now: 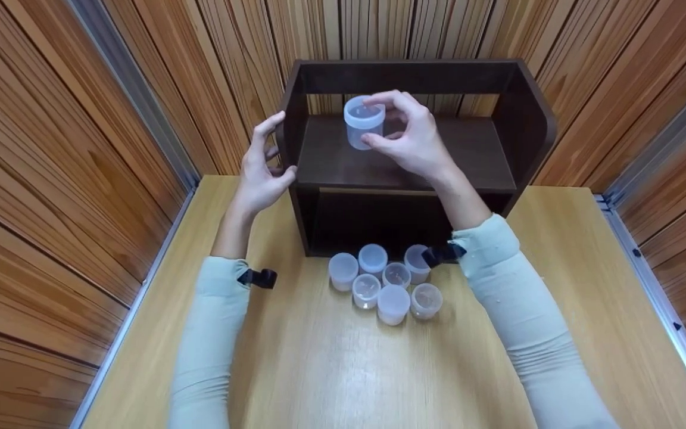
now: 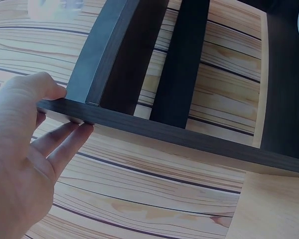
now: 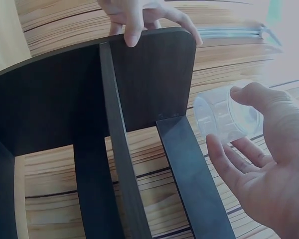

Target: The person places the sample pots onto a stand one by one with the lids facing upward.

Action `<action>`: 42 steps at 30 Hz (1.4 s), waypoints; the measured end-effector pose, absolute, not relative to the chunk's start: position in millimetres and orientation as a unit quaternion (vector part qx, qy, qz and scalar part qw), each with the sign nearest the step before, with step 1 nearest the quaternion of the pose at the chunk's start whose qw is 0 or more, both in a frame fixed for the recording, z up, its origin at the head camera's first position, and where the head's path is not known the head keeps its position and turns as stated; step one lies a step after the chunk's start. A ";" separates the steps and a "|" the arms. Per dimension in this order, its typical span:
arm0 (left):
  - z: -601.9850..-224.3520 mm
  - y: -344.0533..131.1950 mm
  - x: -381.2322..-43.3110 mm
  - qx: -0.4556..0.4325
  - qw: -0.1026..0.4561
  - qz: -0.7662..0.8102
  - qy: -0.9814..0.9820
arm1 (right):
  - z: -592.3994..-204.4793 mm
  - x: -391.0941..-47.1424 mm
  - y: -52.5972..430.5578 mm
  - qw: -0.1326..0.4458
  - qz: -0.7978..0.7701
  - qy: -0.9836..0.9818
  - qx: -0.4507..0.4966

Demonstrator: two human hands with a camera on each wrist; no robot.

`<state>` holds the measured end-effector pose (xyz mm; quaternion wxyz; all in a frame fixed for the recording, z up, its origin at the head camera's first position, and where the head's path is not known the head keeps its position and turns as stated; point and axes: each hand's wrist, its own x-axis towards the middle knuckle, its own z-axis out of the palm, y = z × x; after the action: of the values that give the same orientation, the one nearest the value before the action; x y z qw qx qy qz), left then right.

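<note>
A small translucent plastic jar (image 1: 362, 134) with a wide band round its top is held by my right hand (image 1: 411, 134), thumb on the near side and fingers at the rim. It is upright, over the upper board of a dark brown two-tier shelf (image 1: 462, 161). The right wrist view also shows the jar (image 3: 212, 117) in that hand's grasp. My left hand (image 1: 259, 170) grips the shelf's left side panel. In the left wrist view the thumb lies on one face of the panel (image 2: 169, 139) and fingertips touch the other.
Several similar jars (image 1: 392, 304) stand grouped on the wooden table (image 1: 319, 369), in front of the shelf's lower compartment (image 1: 373, 220). My right wrist's black camera strap (image 1: 443, 255) overlaps one of them. Wood-patterned walls (image 1: 81, 179) enclose the table.
</note>
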<state>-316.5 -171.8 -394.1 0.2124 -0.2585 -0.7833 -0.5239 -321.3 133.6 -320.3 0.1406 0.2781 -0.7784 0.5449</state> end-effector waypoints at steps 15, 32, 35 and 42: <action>-395.3 -171.2 -317.9 -0.259 0.222 -0.526 -0.779 | -304.1 -357.0 108.1 0.154 0.575 -0.757 0.268; -395.3 -168.6 -319.1 -0.264 0.213 -0.530 -0.777 | -329.2 -377.7 65.4 0.166 0.609 -0.762 0.148; -396.1 -168.7 -319.2 -0.263 0.214 -0.527 -0.779 | -331.4 -378.2 60.6 0.151 0.614 -0.764 0.129; -395.4 -170.3 -318.5 -0.255 0.211 -0.530 -0.780 | -338.2 -378.3 51.4 0.149 0.603 -0.777 0.100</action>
<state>-318.5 -170.3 -395.4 0.2111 -0.2551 -0.7805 -0.5303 -378.3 51.4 -338.2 0.1491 0.1003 -0.7774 0.6028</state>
